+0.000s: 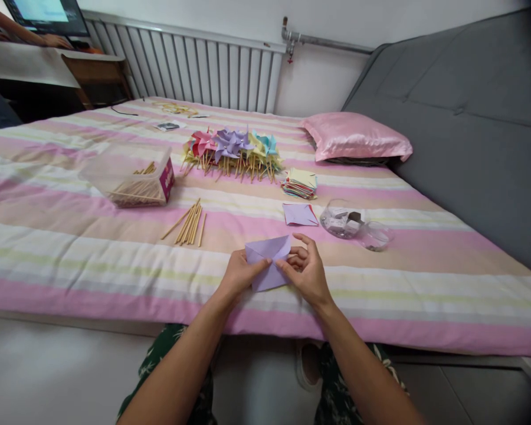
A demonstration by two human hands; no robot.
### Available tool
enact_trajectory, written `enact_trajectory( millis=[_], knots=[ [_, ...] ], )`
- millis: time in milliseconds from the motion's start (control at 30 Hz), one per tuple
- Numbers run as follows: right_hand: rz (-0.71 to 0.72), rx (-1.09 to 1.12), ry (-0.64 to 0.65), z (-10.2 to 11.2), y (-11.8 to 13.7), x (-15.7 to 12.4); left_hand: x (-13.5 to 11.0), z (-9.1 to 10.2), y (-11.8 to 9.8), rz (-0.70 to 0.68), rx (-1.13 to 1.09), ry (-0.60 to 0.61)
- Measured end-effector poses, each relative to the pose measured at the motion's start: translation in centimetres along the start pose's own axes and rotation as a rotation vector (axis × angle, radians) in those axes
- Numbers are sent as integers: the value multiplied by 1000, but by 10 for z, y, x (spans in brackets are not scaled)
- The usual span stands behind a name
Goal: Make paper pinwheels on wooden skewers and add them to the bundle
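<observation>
Both hands hold a lilac square of paper [268, 260] just above the near edge of the striped bed cover [71, 248]. My left hand [240, 273] pinches its left side. My right hand [307, 268] pinches the right side, fingers curled over a folded corner. Another lilac sheet [299, 214] lies flat just beyond. A loose bunch of wooden sticks [188, 224] lies to the left of my hands.
A clear box of sticks [130, 175] stands left. Finished paper pinwheels [232, 150] lie in a row further back, a stack of coloured papers [300, 183] beside them. A clear jar [343, 219] and its lid [374, 236] lie right. Pink pillow [354, 137] behind. Another person's hand [55, 40] is at a desk, far left.
</observation>
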State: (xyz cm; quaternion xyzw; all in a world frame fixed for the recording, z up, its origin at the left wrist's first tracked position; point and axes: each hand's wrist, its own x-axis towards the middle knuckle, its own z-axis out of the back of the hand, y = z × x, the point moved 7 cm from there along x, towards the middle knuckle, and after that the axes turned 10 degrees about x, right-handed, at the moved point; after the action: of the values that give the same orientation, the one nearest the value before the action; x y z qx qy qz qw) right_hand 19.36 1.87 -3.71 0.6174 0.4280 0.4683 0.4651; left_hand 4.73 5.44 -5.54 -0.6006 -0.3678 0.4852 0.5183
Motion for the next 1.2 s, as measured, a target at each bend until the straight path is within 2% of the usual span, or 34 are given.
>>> enact_trajectory(
  millis=[167, 467, 833, 1133, 1200],
  knots=[
    [-69, -43, 91, -6, -8, -1, 1, 0, -2, -61, -28, -52],
    [-87, 77, 48, 0, -10, 1, -1, -3, -7, -136, 63, -65],
    [-95, 35, 40, 1, -13, 1, -2, -8, -5, -74, 26, -29],
    [-101, 47, 59, -1, -9, 1, -5, -12, -6, -55, -17, 74],
    [-140, 75, 67, -1, -9, 1, -5, -13, -8, -60, -25, 137]
  ],
)
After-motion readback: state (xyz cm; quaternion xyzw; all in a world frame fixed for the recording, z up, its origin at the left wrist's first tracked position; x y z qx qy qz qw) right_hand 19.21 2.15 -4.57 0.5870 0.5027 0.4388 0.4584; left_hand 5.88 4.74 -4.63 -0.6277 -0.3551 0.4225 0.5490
